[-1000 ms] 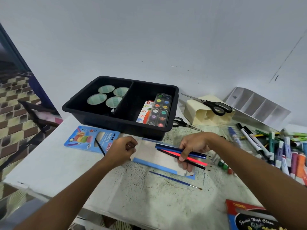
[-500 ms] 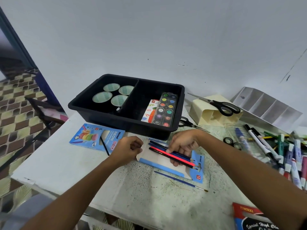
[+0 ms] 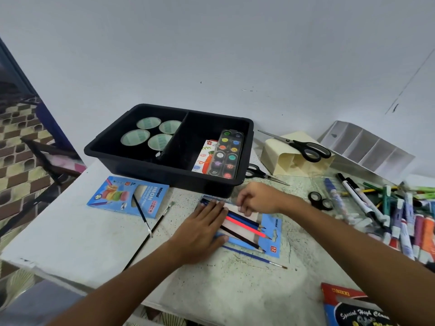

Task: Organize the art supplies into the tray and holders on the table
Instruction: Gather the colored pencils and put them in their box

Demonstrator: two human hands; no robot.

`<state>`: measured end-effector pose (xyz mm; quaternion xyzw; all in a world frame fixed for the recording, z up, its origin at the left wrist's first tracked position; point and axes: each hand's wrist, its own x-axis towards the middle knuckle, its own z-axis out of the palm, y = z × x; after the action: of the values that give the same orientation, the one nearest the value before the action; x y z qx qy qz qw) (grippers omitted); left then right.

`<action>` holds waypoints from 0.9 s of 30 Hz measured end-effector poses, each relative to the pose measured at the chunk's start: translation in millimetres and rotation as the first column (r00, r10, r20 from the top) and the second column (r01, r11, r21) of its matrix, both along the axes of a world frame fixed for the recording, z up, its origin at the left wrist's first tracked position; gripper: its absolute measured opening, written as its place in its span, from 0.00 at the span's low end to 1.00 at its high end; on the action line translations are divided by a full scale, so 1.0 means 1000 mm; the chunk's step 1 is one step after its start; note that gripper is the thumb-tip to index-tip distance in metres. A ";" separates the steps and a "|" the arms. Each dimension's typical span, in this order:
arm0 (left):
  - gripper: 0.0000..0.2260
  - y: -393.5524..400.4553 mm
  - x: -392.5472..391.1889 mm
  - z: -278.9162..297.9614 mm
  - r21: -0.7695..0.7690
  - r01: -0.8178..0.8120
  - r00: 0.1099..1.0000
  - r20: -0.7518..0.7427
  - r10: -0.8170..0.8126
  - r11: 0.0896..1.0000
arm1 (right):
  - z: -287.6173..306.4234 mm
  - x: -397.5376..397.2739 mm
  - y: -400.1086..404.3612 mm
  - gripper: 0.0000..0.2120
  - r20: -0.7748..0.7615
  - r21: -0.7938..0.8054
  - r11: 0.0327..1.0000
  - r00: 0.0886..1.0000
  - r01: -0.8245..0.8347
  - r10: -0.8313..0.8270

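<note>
Left hand [image 3: 200, 231] flat, right hand [image 3: 255, 200] curled

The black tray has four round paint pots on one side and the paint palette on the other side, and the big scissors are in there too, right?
Not quite. The head view shows the big scissors lying on the cream holder, outside the black tray. The four round paint pots and the paint palette are in separate sides, as you said.

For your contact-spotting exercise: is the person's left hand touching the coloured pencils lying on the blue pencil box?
Touching. The head view shows the left hand lying flat, fingers straight, over the upper ends of the coloured pencils on the blue pencil box, no gap visible.
</note>
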<state>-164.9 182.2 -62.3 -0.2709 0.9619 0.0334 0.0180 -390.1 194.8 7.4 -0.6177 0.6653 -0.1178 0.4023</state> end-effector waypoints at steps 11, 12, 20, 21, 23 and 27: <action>0.41 0.001 -0.006 -0.004 -0.003 -0.038 0.996 0.086 0.039 0.999 | 0.002 -0.049 0.052 0.13 0.079 -0.149 0.986 0.995 0.079 -0.067; 0.41 0.001 -0.007 -0.004 0.006 -0.051 0.994 0.101 0.050 0.999 | 0.000 -0.052 0.056 0.14 0.102 -0.154 0.983 0.991 0.104 -0.089; 0.19 -0.002 -0.013 0.019 -0.099 -0.009 0.975 -0.220 -0.013 0.995 | -0.013 -0.031 0.064 0.20 -0.373 -0.262 0.951 0.926 -0.167 0.060; 0.18 -0.004 -0.012 0.021 -0.081 -0.002 0.975 -0.222 -0.016 0.997 | -0.015 -0.027 0.063 0.23 -0.437 -0.261 0.942 0.896 -0.209 0.077; 0.16 -0.009 -0.011 0.024 -0.060 0.024 0.977 -0.208 -0.036 0.998 | -0.020 -0.021 0.063 0.24 -0.512 -0.251 0.936 0.854 -0.248 0.089; 0.17 -0.012 -0.008 0.023 -0.119 0.062 0.981 -0.175 -0.083 0.991 | -0.021 -0.021 0.064 0.19 -0.463 -0.247 0.950 0.884 -0.193 0.060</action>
<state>-173.2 170.0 -39.5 -0.2321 0.9691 0.0027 -0.0830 -410.8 258.4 -13.7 -0.7222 0.6739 -0.0398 0.1508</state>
